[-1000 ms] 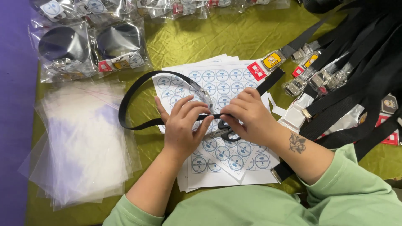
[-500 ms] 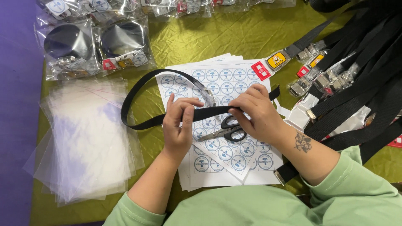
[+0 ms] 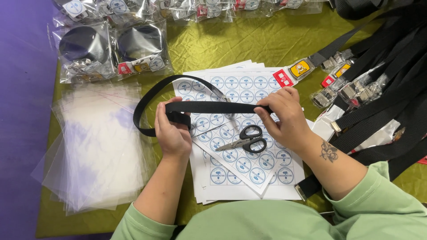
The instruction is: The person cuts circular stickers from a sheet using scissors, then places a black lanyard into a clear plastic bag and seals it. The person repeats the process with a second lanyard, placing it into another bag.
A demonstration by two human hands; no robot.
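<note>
- At far left, a stack of clear plastic bags (image 3: 95, 151) lies on the olive cloth (image 3: 231, 44), with bagged black straps (image 3: 111, 49) above it.
- Next, the left hand (image 3: 172, 131) is closed around a fold of the black strap (image 3: 213, 106), whose loop curves out to the left.
- Between the hands the strap runs taut and level above the sticker sheets (image 3: 240, 146), where black-handled scissors (image 3: 244, 140) lie untouched.
- Right of that, the right hand (image 3: 284, 115) pinches the strap's other end, fingers curled over it.
- Farthest right, a heap of loose black straps with metal buckles (image 3: 378, 89) covers the cloth.
</note>
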